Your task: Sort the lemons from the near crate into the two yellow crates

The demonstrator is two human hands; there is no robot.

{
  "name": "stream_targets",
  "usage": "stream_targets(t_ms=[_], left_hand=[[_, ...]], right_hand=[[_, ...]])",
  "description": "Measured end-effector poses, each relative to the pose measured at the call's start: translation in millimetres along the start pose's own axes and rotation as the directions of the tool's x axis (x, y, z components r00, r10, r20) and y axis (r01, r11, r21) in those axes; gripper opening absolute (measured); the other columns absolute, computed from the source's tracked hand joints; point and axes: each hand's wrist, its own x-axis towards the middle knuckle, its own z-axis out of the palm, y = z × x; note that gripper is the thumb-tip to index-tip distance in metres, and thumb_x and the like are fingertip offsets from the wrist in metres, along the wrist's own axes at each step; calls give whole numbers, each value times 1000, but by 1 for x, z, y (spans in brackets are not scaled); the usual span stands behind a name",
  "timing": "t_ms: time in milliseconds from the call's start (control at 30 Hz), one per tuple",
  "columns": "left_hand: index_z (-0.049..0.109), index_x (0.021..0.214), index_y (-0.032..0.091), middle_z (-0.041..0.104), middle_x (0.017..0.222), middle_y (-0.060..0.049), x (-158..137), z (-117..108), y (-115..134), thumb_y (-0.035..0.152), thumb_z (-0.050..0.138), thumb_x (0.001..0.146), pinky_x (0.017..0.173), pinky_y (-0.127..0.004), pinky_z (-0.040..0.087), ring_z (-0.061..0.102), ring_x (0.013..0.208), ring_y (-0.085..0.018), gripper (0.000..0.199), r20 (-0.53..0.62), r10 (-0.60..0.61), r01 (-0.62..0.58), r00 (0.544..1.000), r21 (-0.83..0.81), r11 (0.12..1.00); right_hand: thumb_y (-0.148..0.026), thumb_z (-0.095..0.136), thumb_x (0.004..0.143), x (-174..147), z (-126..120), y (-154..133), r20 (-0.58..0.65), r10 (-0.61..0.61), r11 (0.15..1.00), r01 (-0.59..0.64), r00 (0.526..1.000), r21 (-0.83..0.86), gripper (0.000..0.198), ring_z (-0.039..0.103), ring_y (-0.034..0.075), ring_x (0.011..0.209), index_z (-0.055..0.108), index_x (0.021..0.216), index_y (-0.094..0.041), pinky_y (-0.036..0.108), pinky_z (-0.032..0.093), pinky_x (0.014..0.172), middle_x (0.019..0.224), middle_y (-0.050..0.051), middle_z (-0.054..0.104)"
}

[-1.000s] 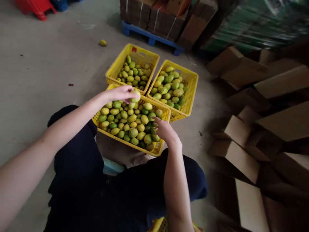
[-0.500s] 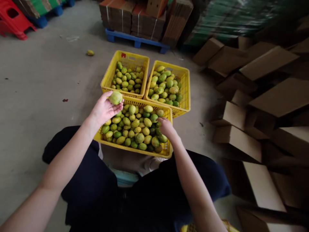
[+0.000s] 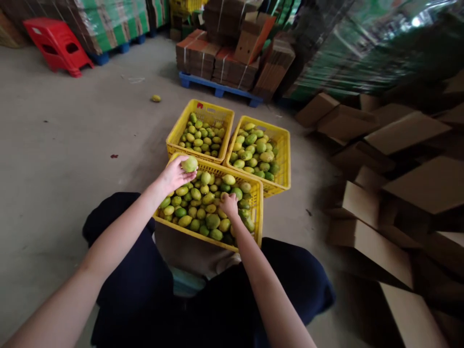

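Observation:
A pale green-yellow lemon [image 3: 189,164] rests in my left hand [image 3: 176,175], whose fingers curl under and around it above the near crate's left rear corner. My right hand [image 3: 229,205] is over the right half of that near yellow crate [image 3: 208,238], fingers closed on a yellowish lemon [image 3: 223,195] that they partly hide. Many green and yellow lemons [image 3: 212,221] fill the near crate, which stands in front of my knees.
Behind it stand a left rear crate [image 3: 173,137] and a right rear crate [image 3: 286,164], both holding lemons. One loose lemon [image 3: 155,98] lies on the floor. Open cardboard boxes [image 3: 380,241] crowd the right side. Flattened cartons sit on a blue pallet [image 3: 219,90]; a red stool [image 3: 58,46] stands far left.
My right hand has moved left across the near crate, from its right side toward the middle, and closed on a lemon. My left hand still holds its lemon. The camera view has shifted.

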Motion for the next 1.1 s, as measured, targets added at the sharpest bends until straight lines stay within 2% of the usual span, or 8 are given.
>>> stream_targets(t_ms=[167, 333, 433, 633, 767, 933, 1033, 1100], left_hand=[[64, 98, 11, 68, 77, -11, -5, 3, 2, 28, 54, 89, 65, -23, 57, 64, 69, -16, 21, -36, -3, 3, 999, 3, 1000], [64, 95, 12, 68, 79, -11, -8, 2, 2, 28, 53, 90, 65, -23, 58, 64, 68, -15, 20, 10, -13, 13, 1000, -6, 1000], [64, 94, 12, 69, 79, -11, -8, 0, 1, 27, 53, 90, 66, -23, 58, 64, 68, -15, 19, 27, -23, 23, 999, 5, 1000], [64, 93, 14, 68, 76, -9, -7, -2, 2, 28, 56, 86, 62, -23, 56, 63, 67, -15, 18, 0, -11, 11, 1000, 11, 1000], [63, 89, 14, 67, 72, -9, -4, 0, 4, 31, 56, 82, 57, -22, 52, 60, 62, -15, 20, 48, -11, 12, 999, -34, 999], [61, 80, 13, 64, 68, -7, 0, 8, -1, 24, 53, 78, 56, -22, 50, 56, 59, -13, 13, 83, 59, -60, 995, 12, 998], [60, 82, 16, 65, 75, -4, -1, 12, -12, 20, 64, 71, 62, -24, 51, 58, 63, -13, 13, 143, 189, -216, 971, 204, 955], [61, 90, 19, 67, 87, -2, -3, 12, -20, 18, 77, 63, 71, -26, 53, 63, 75, -14, 31, 259, 328, -403, 909, 337, 851]], right_hand=[[-15, 57, 81, -8, 12, -5, -3, -27, 1000, 27, 1000, -8, 68, 36, 39, 134, 38, 146, -12, 44, 44, 95, 152, 25, 33], [-23, 57, 85, 7, 4, -5, -26, 70, 997, -69, 997, 44, 54, 45, 37, 124, 46, 135, -4, 43, 44, 95, 133, 29, 49], [-25, 64, 83, 15, -2, -1, -18, 108, 990, -106, 994, 98, 53, 47, 38, 123, 50, 128, -3, 42, 44, 94, 129, 29, 50], [-25, 73, 78, 4, 7, -5, 69, 11, 958, -30, 998, 284, 63, 62, 23, 99, 48, 135, -19, 30, 46, 86, 115, 12, 61], [-18, 72, 75, -6, 6, -9, 79, -21, 907, -14, 997, 421, 48, 64, 22, 91, 58, 121, -18, 30, 47, 82, 99, 7, 65], [-14, 77, 62, 5, -45, -17, 23, -37, 754, 13, 999, 657, 32, 64, 22, 73, 63, 90, -19, 35, 51, 71, 69, -2, 61], [-23, 74, 67, 8, -99, -21, -88, -81, 595, 119, 993, 795, 29, 66, 22, 79, 65, 95, -20, 35, 55, 74, 80, 1, 67], [-29, 76, 66, -2, -132, -20, -190, -117, 475, 223, 975, 851, 44, 67, 22, 90, 64, 108, -21, 35, 56, 82, 95, 1, 71]])
